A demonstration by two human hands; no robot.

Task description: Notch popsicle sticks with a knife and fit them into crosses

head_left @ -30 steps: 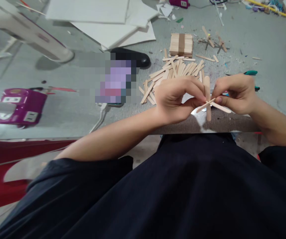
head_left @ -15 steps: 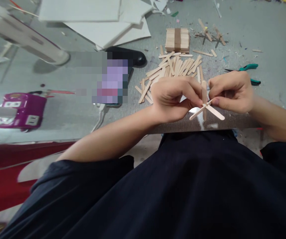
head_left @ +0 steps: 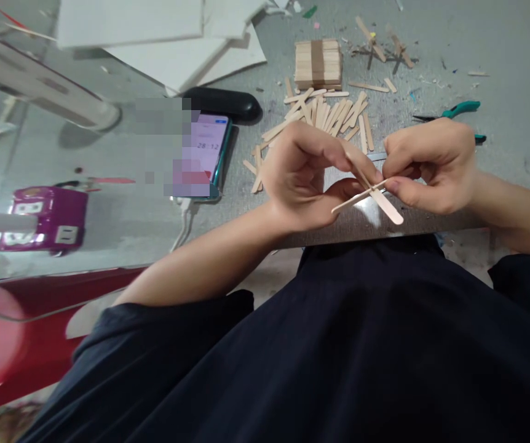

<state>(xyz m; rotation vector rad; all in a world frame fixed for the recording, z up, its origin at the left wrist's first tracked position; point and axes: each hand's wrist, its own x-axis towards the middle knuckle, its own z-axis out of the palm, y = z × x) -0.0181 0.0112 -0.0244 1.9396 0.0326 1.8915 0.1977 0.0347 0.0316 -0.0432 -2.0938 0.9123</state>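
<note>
Crossed craft sticks (head_left: pixel 388 208), on the near side of the banded bundle (head_left: pixel 318 64), are pinched by the right hand (head_left: pixel 433 165), thumb and finger closed, and held by the half-curled left hand (head_left: pixel 299 175), and are best gripped lightly near their crossing.

From where I stand, the person's bare left forearm (head_left: pixel 209 255) slants up and inward from the elbow side, and the right forearm (head_left: pixel 518 209) comes in from the other side. The left hand (head_left: pixel 304 175) makes a rounded arch, its index finger (head_left: pixel 324 144) bowed over the thumb (head_left: pixel 332 197). The right hand (head_left: pixel 433 166) is pinched, thumb against a bent index finger, the other fingers curled under. Both sets of fingertips sit close together, ahead of the chest.
</note>
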